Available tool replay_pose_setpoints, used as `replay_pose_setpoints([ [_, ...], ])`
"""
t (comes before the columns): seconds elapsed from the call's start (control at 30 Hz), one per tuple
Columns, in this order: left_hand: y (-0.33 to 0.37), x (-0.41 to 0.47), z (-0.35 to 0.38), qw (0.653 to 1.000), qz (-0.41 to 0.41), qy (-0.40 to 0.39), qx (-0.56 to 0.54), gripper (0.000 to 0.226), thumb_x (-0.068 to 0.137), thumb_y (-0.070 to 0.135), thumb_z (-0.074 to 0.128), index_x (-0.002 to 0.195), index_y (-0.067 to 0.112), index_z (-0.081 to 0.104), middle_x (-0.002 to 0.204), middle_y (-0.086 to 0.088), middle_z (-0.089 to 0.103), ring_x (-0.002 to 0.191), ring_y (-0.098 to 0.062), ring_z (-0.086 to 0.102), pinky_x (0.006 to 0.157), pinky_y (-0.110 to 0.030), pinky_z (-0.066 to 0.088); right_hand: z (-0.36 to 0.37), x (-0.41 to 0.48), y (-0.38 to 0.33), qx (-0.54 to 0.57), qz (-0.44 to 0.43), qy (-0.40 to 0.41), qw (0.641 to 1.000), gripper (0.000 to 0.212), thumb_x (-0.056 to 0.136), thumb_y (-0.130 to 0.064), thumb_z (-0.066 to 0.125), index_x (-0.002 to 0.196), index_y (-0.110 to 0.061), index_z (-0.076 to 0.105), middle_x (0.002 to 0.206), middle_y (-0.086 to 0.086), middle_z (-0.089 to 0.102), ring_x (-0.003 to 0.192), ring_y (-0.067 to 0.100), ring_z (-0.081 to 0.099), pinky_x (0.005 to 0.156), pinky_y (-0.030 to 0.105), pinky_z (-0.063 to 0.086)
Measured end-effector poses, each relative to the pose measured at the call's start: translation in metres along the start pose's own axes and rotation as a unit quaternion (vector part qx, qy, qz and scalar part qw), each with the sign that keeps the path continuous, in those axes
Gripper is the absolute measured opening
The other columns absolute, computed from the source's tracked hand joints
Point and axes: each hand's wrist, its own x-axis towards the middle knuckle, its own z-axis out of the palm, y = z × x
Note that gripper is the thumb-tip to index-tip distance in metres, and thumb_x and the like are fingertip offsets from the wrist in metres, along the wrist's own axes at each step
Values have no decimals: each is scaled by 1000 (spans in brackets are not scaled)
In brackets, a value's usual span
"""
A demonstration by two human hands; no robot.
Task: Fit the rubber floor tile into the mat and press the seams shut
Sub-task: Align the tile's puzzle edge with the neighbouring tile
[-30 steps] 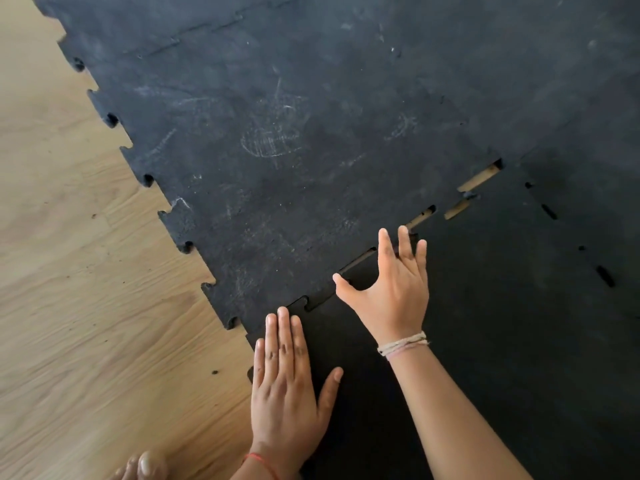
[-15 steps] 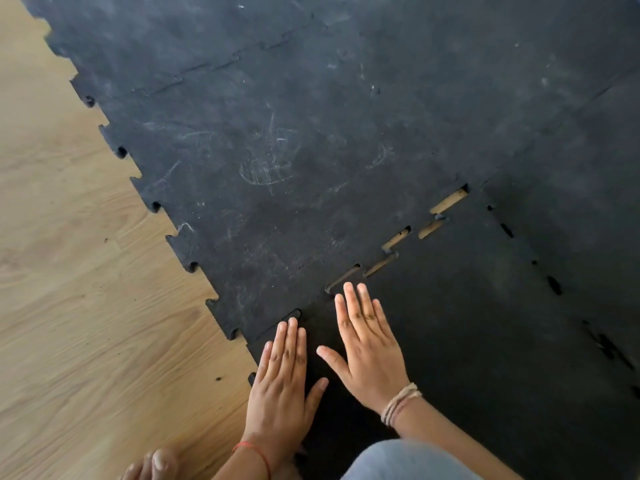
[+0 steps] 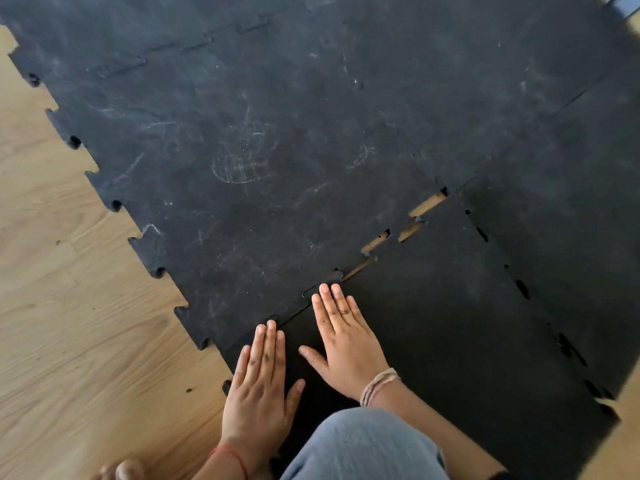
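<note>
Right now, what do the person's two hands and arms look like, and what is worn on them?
Both forearms are bare, with no sleeves and no gloves. The left hand has a thin red thread around its wrist. The right hand has a bundle of pale beige and pinkish string bracelets on its wrist. No rings or watch are visible.

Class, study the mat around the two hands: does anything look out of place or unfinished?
Yes. The seam beyond the right hand gapes: wooden floor shows through slots between the interlocking tabs. The tile is also darker and cleaner than the scuffed mat. Small gaps dot its right-side seam.
</note>
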Motion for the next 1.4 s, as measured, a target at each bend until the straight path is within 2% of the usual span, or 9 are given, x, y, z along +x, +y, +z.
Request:
replay_pose_setpoints([
  [0.13, -1, 2, -7, 1000, 18, -9, -2, 68, 92, 51, 8, 142, 6, -4, 153, -5, -15, 139, -20, -5, 110, -35, 3, -3, -4, 7, 7, -18, -23, 1000, 85, 88, -65, 23, 138, -15, -24, 150, 5, -26, 135, 22, -28, 110, 35, -14],
  [0.27, -7, 8, -8, 997, 78, -18, 17, 70, 92, 52, 12, 143, 6, -2, 153, -6, -14, 139, -20, -3, 111, -34, 1, -14, 2, 12, -7, -40, -45, 998, 91, 86, -67, 27, 136, -11, -24, 152, 10, -21, 136, 24, -25, 111, 37, -12],
  [0.47, -5, 12, -13, 995, 64, -61, 38, 68, 93, 49, 7, 142, 2, 2, 152, -11, -2, 139, -22, -6, 111, -36, 0, -25, 17, 12, -4, -45, -99, 994, 95, 86, -58, 44, 143, -4, -10, 154, 16, -11, 141, 30, -10, 113, 39, -4],
  [0.53, 0, 15, -29, 994, 61, -82, 46, 70, 94, 46, -1, 137, -6, 19, 151, -13, 10, 138, -21, -10, 109, -36, 0, -38, 16, 18, 33, -57, -116, 991, 91, 87, -55, 46, 145, -7, -5, 155, 11, -10, 142, 24, -9, 114, 37, -1],
  [0.67, 14, 46, -54, 984, 100, -129, 63, 71, 93, 48, -2, 129, 0, 36, 135, -20, 43, 131, -29, 25, 106, -35, 2, -31, -12, 45, 35, 35, -70, 996, 91, 87, -60, 39, 144, -11, -13, 154, 7, -19, 139, 20, -19, 113, 34, -3],
  [0.73, 21, 71, -47, 977, 159, -97, 108, 72, 89, 54, -5, 138, 3, 10, 148, -18, 17, 136, -27, 8, 111, -39, -8, -26, -18, 66, 25, 114, -45, 992, 88, 88, -63, 28, 142, -10, -17, 153, 10, -20, 139, 23, -20, 114, 36, -4],
  [0.83, 29, 89, -24, 968, 184, -117, 125, 71, 83, 59, -6, 132, 13, -28, 143, -6, -31, 129, -20, -33, 104, -37, -23, -21, -12, 87, 4, 119, -28, 992, 91, 86, -68, 23, 137, -9, -24, 152, 13, -21, 139, 24, -20, 114, 37, -6],
  [1.03, 31, 91, -13, 979, 175, -63, 80, 70, 88, 52, 27, 138, 3, 26, 146, -15, 23, 134, -30, 21, 109, -37, 4, -8, -3, 92, 28, 100, -27, 994, 98, 84, -66, 35, 137, -8, -23, 150, 14, -22, 138, 25, -20, 112, 38, -6],
  [1.4, 33, 89, -15, 977, 178, -50, 105, 70, 92, 52, 16, 137, 1, 26, 146, -18, 24, 137, -30, 13, 107, -37, 7, -3, -7, 96, 76, 86, 2, 993, 98, 80, -71, 32, 135, -15, -25, 143, 4, -32, 135, 20, -27, 112, 35, -9],
])
